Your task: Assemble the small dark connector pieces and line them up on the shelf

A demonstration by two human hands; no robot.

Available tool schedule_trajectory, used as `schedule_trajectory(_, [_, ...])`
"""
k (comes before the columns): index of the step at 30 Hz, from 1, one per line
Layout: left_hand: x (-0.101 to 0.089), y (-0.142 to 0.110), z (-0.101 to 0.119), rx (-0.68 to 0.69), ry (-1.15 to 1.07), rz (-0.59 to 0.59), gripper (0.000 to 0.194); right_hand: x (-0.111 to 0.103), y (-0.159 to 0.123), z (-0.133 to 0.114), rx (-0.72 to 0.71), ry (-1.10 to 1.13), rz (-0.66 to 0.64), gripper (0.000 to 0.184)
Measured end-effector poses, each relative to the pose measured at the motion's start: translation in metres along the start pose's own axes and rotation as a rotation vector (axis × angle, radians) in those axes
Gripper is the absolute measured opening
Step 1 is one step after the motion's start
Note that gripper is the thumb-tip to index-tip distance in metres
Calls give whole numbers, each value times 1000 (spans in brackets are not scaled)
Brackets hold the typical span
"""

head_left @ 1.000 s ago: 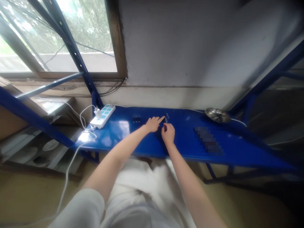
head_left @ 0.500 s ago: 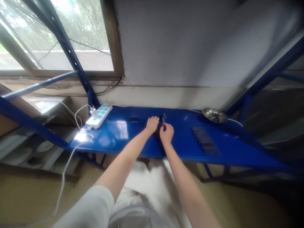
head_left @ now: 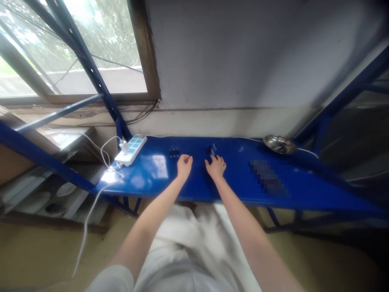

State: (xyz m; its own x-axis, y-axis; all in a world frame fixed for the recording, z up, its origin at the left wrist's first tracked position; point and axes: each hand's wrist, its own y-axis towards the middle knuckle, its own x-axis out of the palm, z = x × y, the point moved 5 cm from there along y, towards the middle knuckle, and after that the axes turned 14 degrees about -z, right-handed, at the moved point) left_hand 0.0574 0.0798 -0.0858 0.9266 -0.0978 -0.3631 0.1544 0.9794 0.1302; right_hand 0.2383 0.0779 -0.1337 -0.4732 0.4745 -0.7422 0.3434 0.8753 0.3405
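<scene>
On the blue table [head_left: 237, 186], my left hand [head_left: 184, 166] is closed in a pinch. Whatever is between its fingertips is too small to make out. Just left of it, several small dark cylinder-like pieces [head_left: 174, 153] stand in a short row. My right hand [head_left: 216, 167] is open, palm down, with its fingers spread. Beyond its fingertips lie a small cluster of pale, clear-looking pieces [head_left: 213, 148] and a small dark piece [head_left: 209, 149]. Whether the fingers touch the pale cluster, I cannot tell.
A white power strip [head_left: 131, 150] with a plugged-in charger lies at the table's left end, its cable hanging over the edge. Toward the back right sits a shiny metal dish [head_left: 279, 144]. A blurred-out flat object [head_left: 269, 178] lies right of my hands. Blue posts [head_left: 91, 69] frame the table.
My hands were together by the pale pieces and have parted. The left moved left toward the dark row in a pinch; the right opened and spread its fingers.
</scene>
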Motion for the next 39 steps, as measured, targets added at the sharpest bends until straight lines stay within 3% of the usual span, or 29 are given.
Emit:
schedule_trajectory(4, [-7, -12, -1, -15, -149, 25, 20, 1, 7, -2, 45, -12, -94, 41])
schedule_trajectory(10, [-13, -20, 7, 6, -291, 55, 22, -9, 6, -15, 188, -136, -366, 51])
schedule_trajectory(14, [-14, -21, 10, 15, -327, 59, 21, -14, 5, -20, 219, -152, -429, 53])
schedule_trajectory(20, [-15, -21, 9, 5, -339, 57, 20, -14, 7, -18, 173, -96, -375, 46])
schedule_trajectory(24, [-19, -20, 10, 11, -313, 53, 19, -23, 0, -24, 74, -10, -251, 33])
schedule_trajectory(30, [-23, -15, 15, 56, -302, 50, 16, -56, -16, -58, -129, 408, -70, 25])
schedule_trajectory(34, [-23, -15, 16, 73, -296, 59, 16, -70, -24, -78, -117, 625, -74, 24])
schedule_trajectory(39, [-24, -17, 13, 73, -290, 60, 15, -70, -25, -81, -124, 678, -100, 24])
